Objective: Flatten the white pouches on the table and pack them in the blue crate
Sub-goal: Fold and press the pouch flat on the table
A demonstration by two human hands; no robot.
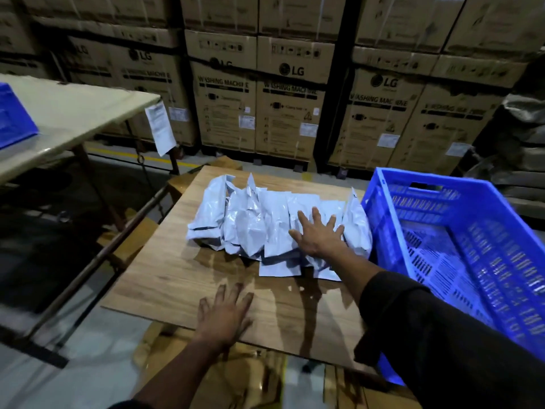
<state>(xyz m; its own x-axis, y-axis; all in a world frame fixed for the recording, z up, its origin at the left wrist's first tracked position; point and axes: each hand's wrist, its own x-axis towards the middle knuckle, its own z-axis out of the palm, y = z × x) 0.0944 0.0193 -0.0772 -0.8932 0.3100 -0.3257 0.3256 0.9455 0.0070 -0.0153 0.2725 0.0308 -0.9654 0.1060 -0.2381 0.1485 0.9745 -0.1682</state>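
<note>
One blue crate sits right of the tabletop, nothing visible inside. White pouches lie heaped beside it; the right hand presses them flat-fingered, the left hand spread on wood. Cardboard boxes stand behind.

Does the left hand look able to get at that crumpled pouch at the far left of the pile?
Probably yes. The left hand lies flat on the bare wooden table, and nothing stands between it and the crumpled white plastic pouch at the pile's left end.
</note>
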